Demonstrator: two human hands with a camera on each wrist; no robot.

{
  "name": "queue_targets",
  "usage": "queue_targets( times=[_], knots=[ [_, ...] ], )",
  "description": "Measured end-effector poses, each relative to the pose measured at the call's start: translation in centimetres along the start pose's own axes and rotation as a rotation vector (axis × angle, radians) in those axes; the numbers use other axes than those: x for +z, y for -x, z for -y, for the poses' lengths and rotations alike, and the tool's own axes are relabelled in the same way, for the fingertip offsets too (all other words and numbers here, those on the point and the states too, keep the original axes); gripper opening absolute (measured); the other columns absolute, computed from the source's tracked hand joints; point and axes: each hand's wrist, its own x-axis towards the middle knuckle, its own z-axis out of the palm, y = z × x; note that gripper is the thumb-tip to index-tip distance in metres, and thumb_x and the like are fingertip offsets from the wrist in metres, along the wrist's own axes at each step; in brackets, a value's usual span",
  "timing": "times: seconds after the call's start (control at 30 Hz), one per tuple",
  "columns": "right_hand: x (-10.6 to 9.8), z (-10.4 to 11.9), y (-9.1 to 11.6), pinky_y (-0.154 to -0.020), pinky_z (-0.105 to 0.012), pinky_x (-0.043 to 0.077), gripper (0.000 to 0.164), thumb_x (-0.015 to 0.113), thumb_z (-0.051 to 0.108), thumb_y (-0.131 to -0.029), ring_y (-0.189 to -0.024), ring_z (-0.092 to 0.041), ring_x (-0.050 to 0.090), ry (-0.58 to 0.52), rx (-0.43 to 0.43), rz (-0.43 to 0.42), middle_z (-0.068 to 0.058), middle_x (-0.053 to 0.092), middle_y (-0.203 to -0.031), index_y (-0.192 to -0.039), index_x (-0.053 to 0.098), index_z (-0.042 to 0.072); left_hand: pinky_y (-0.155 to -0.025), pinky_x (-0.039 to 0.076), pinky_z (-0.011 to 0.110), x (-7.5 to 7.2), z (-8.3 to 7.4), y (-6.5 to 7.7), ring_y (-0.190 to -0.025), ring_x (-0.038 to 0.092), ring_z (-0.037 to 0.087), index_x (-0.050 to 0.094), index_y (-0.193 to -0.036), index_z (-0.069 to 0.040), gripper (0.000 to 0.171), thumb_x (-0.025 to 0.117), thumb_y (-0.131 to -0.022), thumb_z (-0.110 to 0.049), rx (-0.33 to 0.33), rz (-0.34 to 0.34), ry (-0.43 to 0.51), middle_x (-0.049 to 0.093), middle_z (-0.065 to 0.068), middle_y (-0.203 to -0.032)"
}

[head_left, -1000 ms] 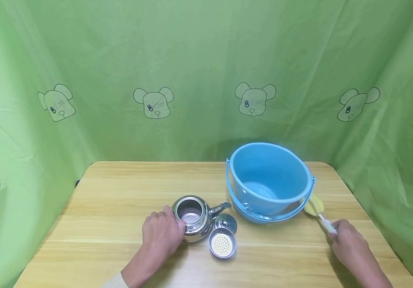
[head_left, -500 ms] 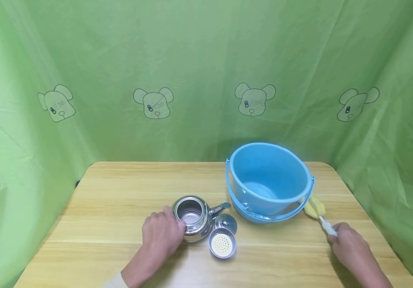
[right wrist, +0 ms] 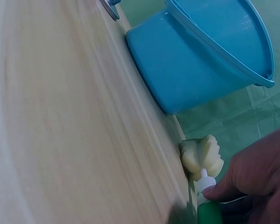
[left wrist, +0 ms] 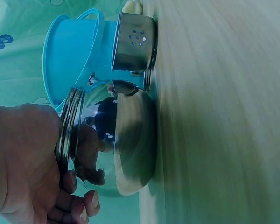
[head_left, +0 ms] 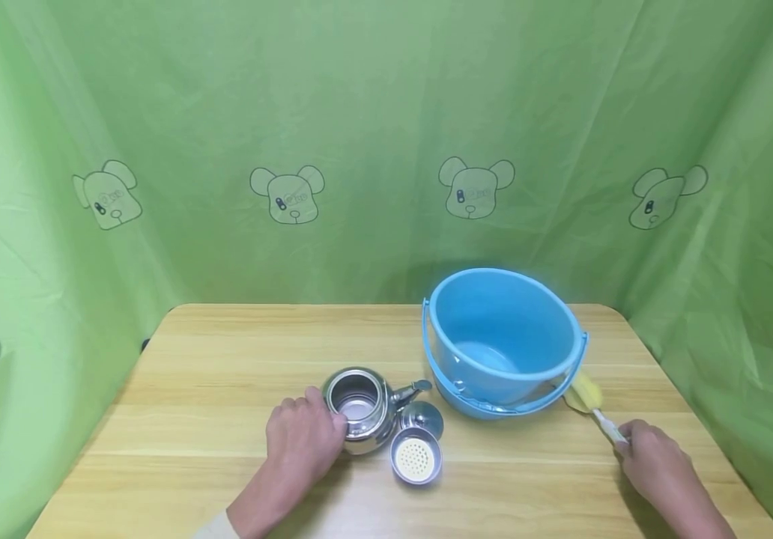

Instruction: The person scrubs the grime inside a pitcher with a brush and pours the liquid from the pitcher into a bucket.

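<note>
My left hand (head_left: 305,434) grips the side of a shiny metal teapot (head_left: 369,430), which stands upright and lidless; its handle is hidden. In the left wrist view the teapot (left wrist: 126,140) shows its round belly, with my fingers (left wrist: 81,210) curled beside its rim. Close by its spout sit a metal lid (head_left: 422,419) and a strainer cup (head_left: 416,458) with a perforated bottom. On the right, my right hand (head_left: 659,464) holds a sponge brush by its white and green handle (head_left: 610,430). Its yellow sponge head (right wrist: 203,156) is down at the table, beside the bucket.
A large blue bucket (head_left: 508,322) stands at the right rear of the wooden table (head_left: 238,359), its carrying handle lowered toward the front. Green curtain (head_left: 373,97) with bear faces surrounds the table on the back and both sides.
The sponge brush has turned in my right hand, and its head has shifted slightly left toward the bucket. My left hand and the teapot stay in place.
</note>
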Motion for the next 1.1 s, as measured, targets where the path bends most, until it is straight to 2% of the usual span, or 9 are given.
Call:
queue_targets(
  times=[0.17,0.3,0.53,0.7,0.93,1.1],
  knots=[
    [-0.2,0.2,0.0,-0.067,-0.053,0.052,0.034,0.06,0.004,-0.094,-0.081,-0.036,0.064,0.016,-0.02,-0.018,-0.031,0.066,-0.096,-0.117,0.056,-0.02,-0.05,0.025,0.029,0.1,0.0,-0.1,-0.054,0.037,0.019,0.044,-0.073,-0.009,0.024,0.051,-0.087,-0.027,-0.001,-0.004,0.005,0.04,0.002,-0.058],
    [-0.4,0.4,0.1,-0.067,-0.053,0.053,0.034,0.06,0.004,-0.094,-0.082,-0.036,0.063,0.016,-0.027,-0.028,-0.032,0.065,-0.098,-0.118,0.056,-0.02,-0.05,0.025,0.029,0.1,0.1,-0.1,-0.053,0.036,0.019,0.044,-0.073,-0.009,0.024,0.051,-0.087,-0.027,0.002,-0.009,0.006,0.039,0.002,-0.058],
    [-0.7,1.4,0.8,-0.069,-0.058,0.052,0.032,0.063,0.003,-0.091,-0.082,-0.043,0.063,0.028,-0.072,-0.102,-0.036,0.062,-0.098,-0.114,0.059,-0.02,-0.049,0.024,0.028,0.0,0.1,0.1,-0.052,0.035,0.018,0.043,-0.071,-0.01,0.023,0.052,-0.085,-0.025,0.019,-0.051,-0.012,0.038,0.002,-0.057],
    [-0.7,2.6,1.5,-0.07,-0.062,0.053,0.031,0.063,0.003,-0.092,-0.08,-0.046,0.064,0.034,-0.126,-0.163,-0.038,0.063,-0.096,-0.11,0.061,-0.021,-0.049,0.024,0.028,-0.1,0.0,0.1,-0.052,0.035,0.018,0.042,-0.071,-0.01,0.023,0.052,-0.085,-0.025,0.019,-0.047,-0.008,0.038,0.002,-0.057],
    [-0.5,4.7,2.3,-0.07,-0.058,0.055,0.025,0.061,0.003,-0.093,-0.077,-0.037,0.064,0.022,-0.162,-0.163,-0.027,0.065,-0.089,-0.106,0.065,-0.018,-0.05,0.024,0.028,-0.1,0.0,0.0,-0.053,0.036,0.019,0.043,-0.072,-0.01,0.023,0.051,-0.087,-0.026,0.012,-0.019,0.004,0.039,0.002,-0.058],
    [-0.2,6.4,2.6,-0.076,-0.058,0.056,0.02,0.061,0.003,-0.092,-0.081,-0.033,0.066,0.022,-0.185,-0.156,-0.019,0.067,-0.087,-0.1,0.068,-0.014,-0.05,0.024,0.028,-0.2,0.0,0.1,-0.053,0.035,0.018,0.043,-0.072,-0.01,0.022,0.052,-0.086,-0.025,0.018,-0.035,-0.003,0.038,0.002,-0.058]
  ],
)
